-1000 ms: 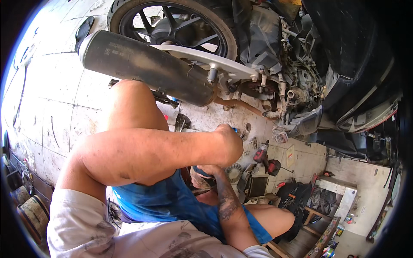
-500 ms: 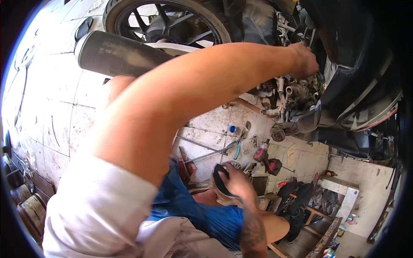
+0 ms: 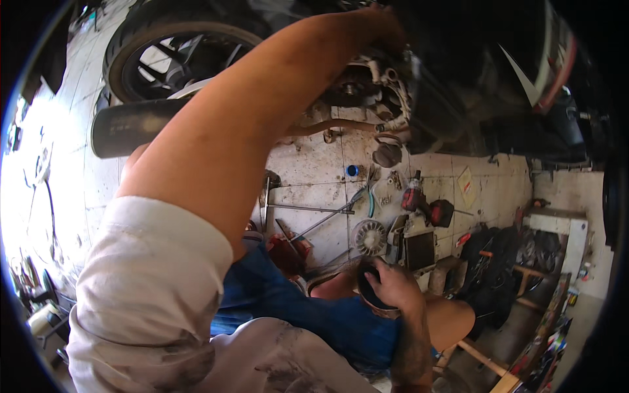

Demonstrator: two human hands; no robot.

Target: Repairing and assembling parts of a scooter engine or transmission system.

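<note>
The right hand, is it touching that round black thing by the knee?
Touching. The head view shows the right hand with fingers wrapped over the round black part, no gap.

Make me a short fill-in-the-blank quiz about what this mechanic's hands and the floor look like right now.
The left hand reaches up to the scooter's ____.
The right hand holds a round ____ part over the knee.
The exhaust pipe lies just below the rear ____.
A small ____ cap sits on the floor tiles.

Missing words: engine; black; wheel; blue
</note>
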